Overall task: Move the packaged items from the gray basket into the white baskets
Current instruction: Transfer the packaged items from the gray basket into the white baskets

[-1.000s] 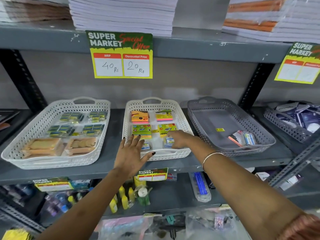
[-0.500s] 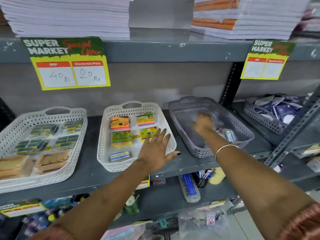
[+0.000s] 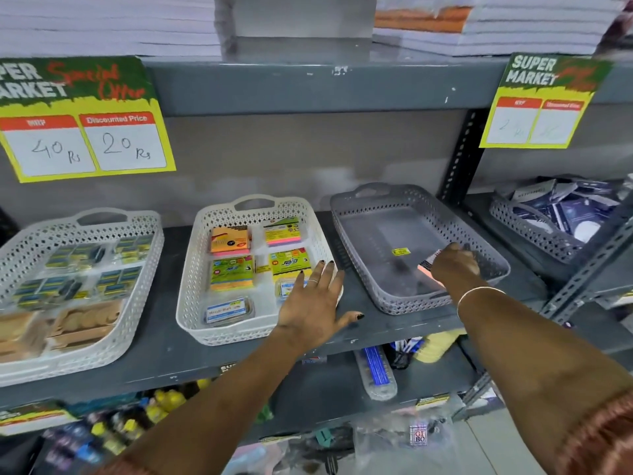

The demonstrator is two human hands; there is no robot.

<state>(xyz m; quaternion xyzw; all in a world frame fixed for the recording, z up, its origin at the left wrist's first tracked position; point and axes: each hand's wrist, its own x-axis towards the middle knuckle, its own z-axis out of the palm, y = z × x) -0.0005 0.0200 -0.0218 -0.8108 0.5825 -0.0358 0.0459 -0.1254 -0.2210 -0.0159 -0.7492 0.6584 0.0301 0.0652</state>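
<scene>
Our right hand [image 3: 454, 264] has crossed from the middle white basket [image 3: 191, 303] into the gray basket [image 3: 356, 214], closing on the last packets [image 3: 430, 262] at four o'clock; left hand [image 3: 313, 303] stays flat, empty.

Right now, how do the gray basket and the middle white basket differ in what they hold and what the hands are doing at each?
The gray basket is nearly bare: one small yellow sticker and the packets under the right hand, which reaches inside. The middle white basket holds rows of bright sticky-note packs and small clear boxes; the left hand lies flat, fingers spread, over its right front corner. Both are perforated trays with a handle cutout, side by side on the gray shelf.
</scene>
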